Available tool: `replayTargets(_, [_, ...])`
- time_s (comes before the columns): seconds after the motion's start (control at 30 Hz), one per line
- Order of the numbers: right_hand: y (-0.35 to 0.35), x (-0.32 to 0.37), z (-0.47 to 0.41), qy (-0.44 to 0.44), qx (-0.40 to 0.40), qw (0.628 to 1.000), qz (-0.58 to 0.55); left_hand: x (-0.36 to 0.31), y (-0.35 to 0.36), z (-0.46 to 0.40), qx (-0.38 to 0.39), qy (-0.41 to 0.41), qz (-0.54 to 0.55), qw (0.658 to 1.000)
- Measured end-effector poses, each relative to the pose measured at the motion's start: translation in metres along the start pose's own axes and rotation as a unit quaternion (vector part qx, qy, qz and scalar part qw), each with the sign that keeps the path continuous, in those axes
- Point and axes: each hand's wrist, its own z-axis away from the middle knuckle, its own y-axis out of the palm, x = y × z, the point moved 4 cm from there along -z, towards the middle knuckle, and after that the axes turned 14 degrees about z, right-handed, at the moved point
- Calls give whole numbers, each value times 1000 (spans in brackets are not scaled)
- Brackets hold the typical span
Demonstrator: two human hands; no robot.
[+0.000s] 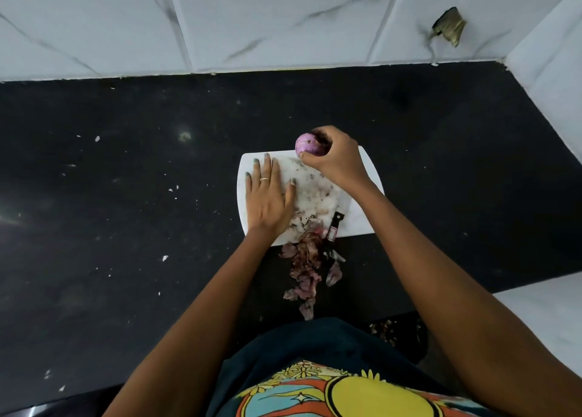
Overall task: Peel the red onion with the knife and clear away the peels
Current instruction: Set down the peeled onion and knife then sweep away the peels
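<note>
Purple and bare, the red onion (307,145) sits in my right hand (335,161), fingers curled round it above the board's (362,219) far edge. My left hand (267,196) lies flat; I'd sweep the peels (304,267) with its edge, skirting the knife (333,232).

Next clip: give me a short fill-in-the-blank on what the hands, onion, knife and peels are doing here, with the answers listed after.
1. The right hand grips the peeled ____ at the far edge of the white cutting board.
2. The left hand rests ____ on the board, fingers straight.
3. The knife lies at the board's near edge, held by ____ hand.
4. Most of the peels lie on the black ____, just off the board.

Answers: red onion; flat; neither; counter
</note>
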Motion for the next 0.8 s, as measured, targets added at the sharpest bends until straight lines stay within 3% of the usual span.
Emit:
replayTargets(0.07, [2, 1, 1, -1, 7, 1000, -1, 3, 7, -8, 55, 3, -90, 994])
replayTargets(0.17, [2, -1, 1, 0, 5, 1000, -4, -7, 21, -2, 117, 85, -147, 978])
replayTargets(0.3, [2, -5, -1, 2, 7, 1000, 2, -19, 30, 33, 191, 203, -148, 949])
replayTargets(0.37, [3, -8, -1, -2, 18, 1000, 9, -19, 28, 53, 210, 243, -87, 943])
replayTargets(0.47, [7, -11, 1, -12, 50, 998, 22, -18, 12, 69, 147, 215, 86, 962])
replayTargets(0.57, [15, -10, 4, -37, 79, 995, 56, -15, 8, 57, 64, 116, 89, 987])
replayTargets(0.63, [22, -9, 5, -59, 91, 991, 82, -18, 14, 46, 95, 103, 13, 990])
replayTargets(0.7, [26, -8, 5, -70, 100, 988, 93, -22, 23, 44, 144, 153, -32, 977])
replayTargets(0.8, [31, -9, 8, -88, 113, 983, 113, -29, 29, 58, 174, 218, 12, 960])
